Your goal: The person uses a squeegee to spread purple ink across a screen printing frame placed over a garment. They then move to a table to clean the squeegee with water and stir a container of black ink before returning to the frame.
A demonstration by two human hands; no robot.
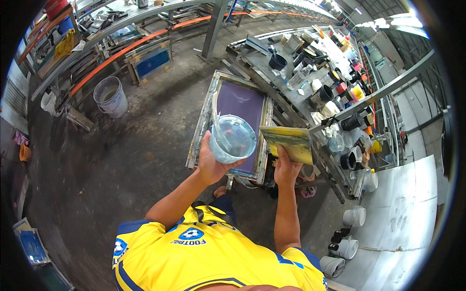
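My left hand is closed round a clear plastic tub, tilted so its inside shows. A pale, smeared stirring stick leans in it and sticks out past the rim. To the right, my right hand grips a squeegee, a wide flat tool with yellowish, stained faces, held up beside the tub and apart from it. Behind both hands stands a screen printing frame with purple mesh. The tub hides part of the mesh. What the tub contains is hard to make out.
A long workbench on the right is crowded with ink pots, bottles and a dark bucket. A metal post rises beyond the frame. On the left floor stand a white bucket and a blue-mesh screen. White pails sit lower right.
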